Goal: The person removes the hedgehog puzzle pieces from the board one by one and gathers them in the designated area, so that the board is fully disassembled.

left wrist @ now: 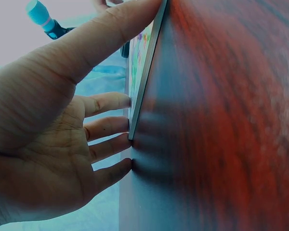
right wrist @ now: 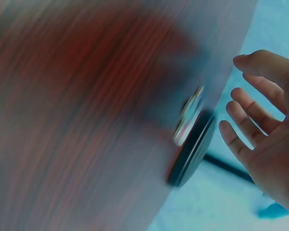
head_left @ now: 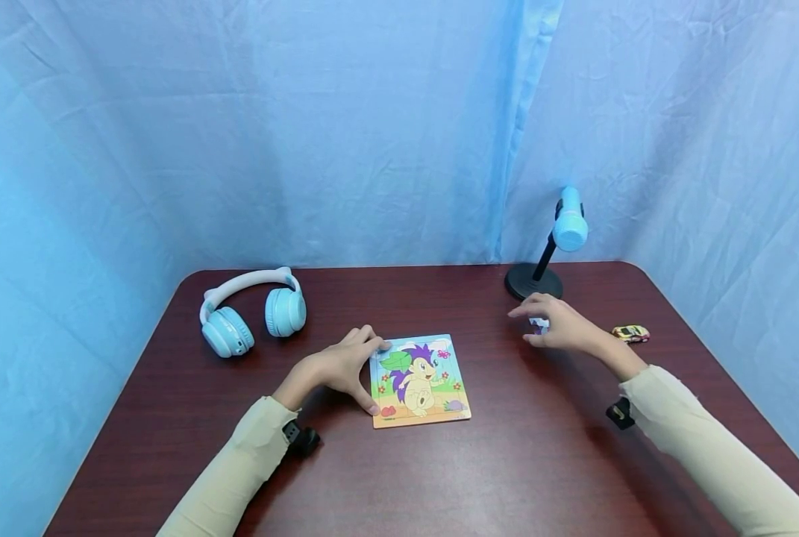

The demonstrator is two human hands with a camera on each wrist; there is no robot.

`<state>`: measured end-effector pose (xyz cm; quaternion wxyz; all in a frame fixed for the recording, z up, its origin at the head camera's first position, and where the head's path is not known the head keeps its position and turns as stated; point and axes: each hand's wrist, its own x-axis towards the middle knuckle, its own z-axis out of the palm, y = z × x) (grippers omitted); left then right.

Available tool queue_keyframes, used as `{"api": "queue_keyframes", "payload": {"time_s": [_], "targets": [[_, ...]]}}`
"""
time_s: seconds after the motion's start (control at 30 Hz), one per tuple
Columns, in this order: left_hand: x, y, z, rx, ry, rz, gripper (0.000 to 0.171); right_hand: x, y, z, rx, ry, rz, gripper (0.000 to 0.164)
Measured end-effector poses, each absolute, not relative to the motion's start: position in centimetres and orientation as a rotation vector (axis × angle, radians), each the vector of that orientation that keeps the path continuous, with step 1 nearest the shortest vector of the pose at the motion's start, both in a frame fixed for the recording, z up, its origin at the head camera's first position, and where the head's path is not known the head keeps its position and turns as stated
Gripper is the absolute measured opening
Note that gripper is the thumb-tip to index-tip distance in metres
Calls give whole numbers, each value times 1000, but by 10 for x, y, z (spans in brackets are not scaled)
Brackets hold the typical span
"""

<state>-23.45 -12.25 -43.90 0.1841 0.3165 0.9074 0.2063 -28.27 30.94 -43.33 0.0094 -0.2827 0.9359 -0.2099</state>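
Observation:
A square picture puzzle (head_left: 421, 382) with a purple-spined hedgehog lies flat on the table. My left hand (head_left: 347, 364) touches its left side, thumb near the lower corner and fingers spread toward the upper one; the left wrist view shows these fingers fairly straight along the board's edge. Over to the right, my right hand (head_left: 563, 327) hovers with parted fingers and holds nothing. Small flat printed pieces (right wrist: 189, 118) lie on the table close to it, apart from the fingers in the right wrist view. In the head view, the hand partly hides them.
Blue and white headphones (head_left: 285, 312) rest at the back left. Behind my right hand stands a light blue microphone (head_left: 570, 227) on a black round base (head_left: 521, 282). A small toy car (head_left: 630, 333) sits near the right edge. Blue cloth (head_left: 372, 134) hangs around the brown table (head_left: 480, 477).

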Motion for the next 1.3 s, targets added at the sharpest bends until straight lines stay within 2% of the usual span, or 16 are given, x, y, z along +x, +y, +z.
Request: {"api": "queue_keyframes", "payload": {"time_s": [0.67, 0.9, 1.3], "targets": [[-235, -123, -439, 892, 2554, 581, 105, -266, 171, -441, -1116, 2631, -867, 43], [-235, -124, -439, 896, 2548, 573, 105, -261, 148, -446, -1118, 2579, -784, 44], [-235, -124, -438, 902, 2535, 582, 104, -263, 137, -444, -1102, 2608, -669, 43]]}}
